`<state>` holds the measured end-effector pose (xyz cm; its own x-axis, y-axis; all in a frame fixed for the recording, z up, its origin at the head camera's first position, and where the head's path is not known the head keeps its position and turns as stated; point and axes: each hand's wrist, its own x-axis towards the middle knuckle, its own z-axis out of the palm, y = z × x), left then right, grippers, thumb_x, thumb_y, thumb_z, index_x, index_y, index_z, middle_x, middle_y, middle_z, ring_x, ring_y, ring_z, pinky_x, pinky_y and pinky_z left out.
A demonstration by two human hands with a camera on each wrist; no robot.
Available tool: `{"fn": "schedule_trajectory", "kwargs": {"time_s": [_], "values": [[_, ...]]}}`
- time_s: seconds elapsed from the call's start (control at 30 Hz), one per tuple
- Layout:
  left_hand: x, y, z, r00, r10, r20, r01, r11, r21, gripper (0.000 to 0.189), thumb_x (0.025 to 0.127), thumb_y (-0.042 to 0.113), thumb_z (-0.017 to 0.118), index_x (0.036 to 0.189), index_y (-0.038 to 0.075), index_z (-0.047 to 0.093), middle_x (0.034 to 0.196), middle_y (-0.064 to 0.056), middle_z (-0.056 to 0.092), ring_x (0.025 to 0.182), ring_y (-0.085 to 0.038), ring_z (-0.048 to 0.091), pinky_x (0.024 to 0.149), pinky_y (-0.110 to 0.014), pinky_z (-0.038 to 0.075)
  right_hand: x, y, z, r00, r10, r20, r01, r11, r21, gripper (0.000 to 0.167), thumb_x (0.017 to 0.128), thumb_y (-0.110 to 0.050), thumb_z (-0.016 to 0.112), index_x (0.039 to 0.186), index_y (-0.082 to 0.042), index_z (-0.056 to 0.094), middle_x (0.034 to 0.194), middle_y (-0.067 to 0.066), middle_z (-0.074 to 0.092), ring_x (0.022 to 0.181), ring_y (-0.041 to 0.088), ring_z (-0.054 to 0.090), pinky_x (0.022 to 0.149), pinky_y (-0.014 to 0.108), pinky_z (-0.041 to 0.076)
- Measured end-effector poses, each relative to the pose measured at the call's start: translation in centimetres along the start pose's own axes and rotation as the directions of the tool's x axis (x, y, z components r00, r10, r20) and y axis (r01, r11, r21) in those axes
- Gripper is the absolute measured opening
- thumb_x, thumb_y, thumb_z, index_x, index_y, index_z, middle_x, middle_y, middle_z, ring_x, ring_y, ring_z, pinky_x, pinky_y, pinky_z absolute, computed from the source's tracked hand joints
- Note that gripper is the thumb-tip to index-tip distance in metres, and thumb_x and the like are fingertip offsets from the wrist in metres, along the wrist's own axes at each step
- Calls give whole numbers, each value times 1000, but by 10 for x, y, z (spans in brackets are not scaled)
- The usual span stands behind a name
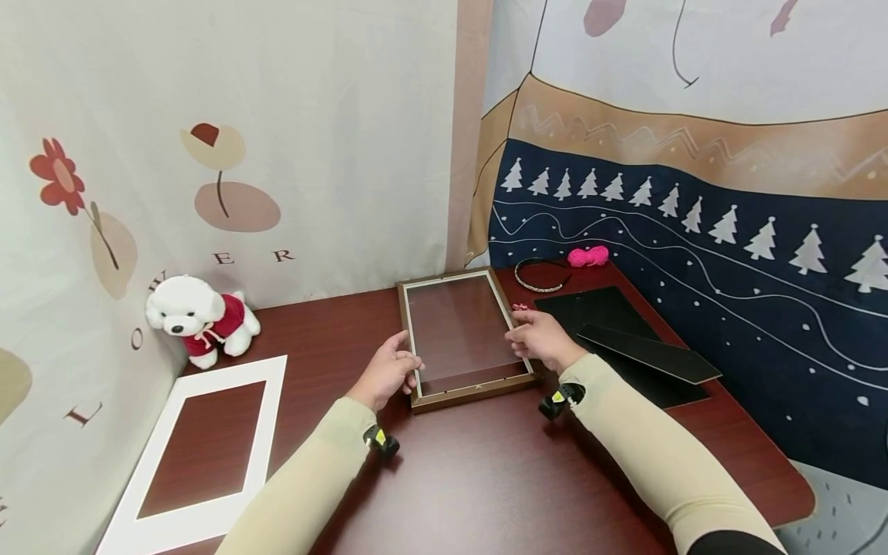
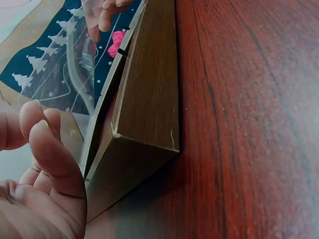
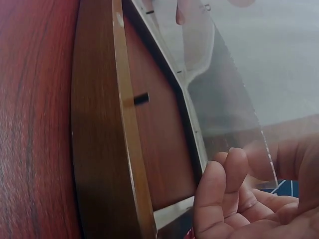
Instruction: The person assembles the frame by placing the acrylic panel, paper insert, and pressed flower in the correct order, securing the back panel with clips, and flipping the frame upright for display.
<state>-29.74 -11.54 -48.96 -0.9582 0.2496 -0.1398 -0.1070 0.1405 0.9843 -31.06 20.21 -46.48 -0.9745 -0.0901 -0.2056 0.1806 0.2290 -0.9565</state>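
Observation:
A brown picture frame [image 1: 479, 395] with a pale inner lip lies on the table. Over its opening is a clear sheet [image 3: 234, 109], tilted and reflecting the printed backdrop. My left hand [image 1: 388, 374] pinches the sheet at the frame's left side, thumb and fingertips close together in the left wrist view. On the opposite side my right hand [image 1: 544, 339] holds the sheet's edge near a corner between thumb and curled fingers. Small dark tabs [image 3: 142, 98] stick out from the frame's inner wall.
A white mat board [image 1: 265, 432] lies at the left, below a plush dog [image 1: 183, 304] in red. To the right are a black backing board [image 1: 590, 308] with a black flap [image 1: 652, 354] across it, a headband [image 1: 544, 289] and pink yarn [image 1: 588, 256]. Fabric backdrops border the table.

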Motion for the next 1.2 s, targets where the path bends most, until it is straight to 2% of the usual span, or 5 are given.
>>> {"fn": "schedule_trajectory", "kwargs": {"time_s": [0.2, 0.4, 0.73, 1.0, 1.2], "values": [[3, -3, 2, 1000, -14, 0, 14, 999, 35, 78, 100, -3, 57, 166, -2, 17, 86, -9, 70, 53, -11, 53, 47, -23, 46, 4, 1, -2, 1000, 20, 1, -19, 999, -45, 59, 104, -7, 59, 160, 1, 41, 127, 26, 69, 81, 16, 61, 74, 25, 59], [3, -3, -2, 1000, -23, 11, 21, 992, 121, 74, 101, 1, 57, 165, -5, 21, 85, -9, 70, 53, -12, 54, 45, -24, 41, 8, 1, -3, 999, 28, 16, -27, 997, -73, 61, 102, -4, 60, 159, 3, 41, 87, 7, 61, 70, 14, 53, 65, 25, 50], [-6, -5, -15, 1000, 11, -24, -2, 938, 347, 66, 101, 9, 60, 161, 0, 36, 84, -8, 66, 54, -18, 59, 48, -29, 44, 8, -1, -1, 999, 17, 33, -13, 993, -114, 61, 99, 2, 58, 158, 5, 40, 63, -3, 42, 54, 10, 39, 50, 23, 36], [-18, -6, -16, 996, 83, 23, -78, 757, 649, 78, 98, 27, 72, 162, 1, 37, 128, -19, 63, 118, -31, 64, 104, -49, 50, 8, -1, 1, 998, -61, -23, 50, 939, -339, 57, 97, -6, 67, 150, 9, 50, 103, 15, 68, 78, 15, 60, 71, 29, 53], [-24, -7, -13, 996, 43, 78, -86, 710, 699, 93, 94, 37, 80, 165, 2, 31, 151, -24, 48, 139, -37, 53, 115, -53, 43, 0, -2, 2, 991, -134, 6, 117, 836, -536, 56, 97, -13, 72, 146, 8, 55, 128, 27, 66, 112, 34, 64, 97, 49, 55]]}}
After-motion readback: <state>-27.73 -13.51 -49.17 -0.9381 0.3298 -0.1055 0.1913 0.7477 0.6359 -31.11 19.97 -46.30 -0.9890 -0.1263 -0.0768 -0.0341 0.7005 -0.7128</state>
